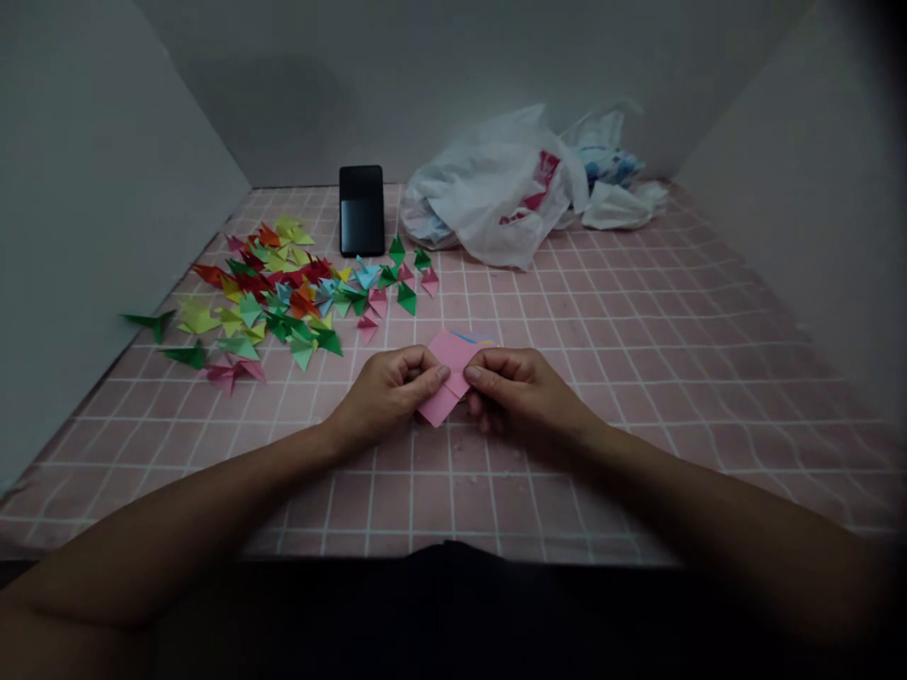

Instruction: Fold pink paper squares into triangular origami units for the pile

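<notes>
Between my two hands is a pink sheet of origami paper (pixel 443 401), tilted so one corner points toward me. My left hand (pixel 392 385) pinches its left side, thumb on top. On the right side, the thumb and forefinger of my right hand (pixel 514 378) press the paper near its middle, the other fingers curled beneath. Blue, lilac and yellow edges of more paper (pixel 476 338) show just behind the pink sheet, partly covered by my right hand. Whether those are held too, I cannot tell.
Several folded paper cranes (pixel 280 293) in many colours spread over the left of the checked pink tablecloth (pixel 602 397). A black phone (pixel 361 212) leans upright at the back. White plastic bags (pixel 496 189) lie behind, with a crumpled white piece (pixel 624 206) at their right. Pale walls enclose three sides.
</notes>
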Tool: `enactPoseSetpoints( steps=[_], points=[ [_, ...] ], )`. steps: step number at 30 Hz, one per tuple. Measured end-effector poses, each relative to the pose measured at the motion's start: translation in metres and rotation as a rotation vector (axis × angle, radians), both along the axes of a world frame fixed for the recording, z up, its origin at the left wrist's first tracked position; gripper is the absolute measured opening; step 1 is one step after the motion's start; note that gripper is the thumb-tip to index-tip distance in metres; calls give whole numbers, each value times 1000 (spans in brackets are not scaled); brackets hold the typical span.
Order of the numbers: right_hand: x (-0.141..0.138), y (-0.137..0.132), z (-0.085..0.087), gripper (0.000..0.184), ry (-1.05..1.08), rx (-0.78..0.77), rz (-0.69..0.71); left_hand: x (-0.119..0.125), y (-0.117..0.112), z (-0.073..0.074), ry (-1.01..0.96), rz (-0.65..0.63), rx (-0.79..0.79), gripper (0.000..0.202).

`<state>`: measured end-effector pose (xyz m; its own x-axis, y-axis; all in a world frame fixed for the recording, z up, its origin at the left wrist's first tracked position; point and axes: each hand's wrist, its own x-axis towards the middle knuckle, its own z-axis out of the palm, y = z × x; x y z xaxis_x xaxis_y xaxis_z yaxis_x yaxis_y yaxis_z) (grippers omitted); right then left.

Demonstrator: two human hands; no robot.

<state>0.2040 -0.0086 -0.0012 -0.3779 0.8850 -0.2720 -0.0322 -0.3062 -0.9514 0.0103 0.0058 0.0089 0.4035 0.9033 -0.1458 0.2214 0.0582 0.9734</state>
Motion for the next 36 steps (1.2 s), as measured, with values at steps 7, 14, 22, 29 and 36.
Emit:
enactPoseSetpoints(
  steps=[7,14,22,29,36],
  points=[
    [-2,0,1,33,-10,58,-38,-1,0,-1,-26,-12,-29,31],
    [-2,0,1,32,29,4,45,-2,-2,2,81,-68,141,28],
    [-1,0,5,36,106,-87,-2,-2,-1,4,-49,-62,-61,35],
    [-1,1,6,38,141,-92,-50,-2,3,-4,-183,-40,-207,39],
    [4,5,4,36,168,-43,-124,-2,6,-6,-245,-45,-338,36]
  ],
)
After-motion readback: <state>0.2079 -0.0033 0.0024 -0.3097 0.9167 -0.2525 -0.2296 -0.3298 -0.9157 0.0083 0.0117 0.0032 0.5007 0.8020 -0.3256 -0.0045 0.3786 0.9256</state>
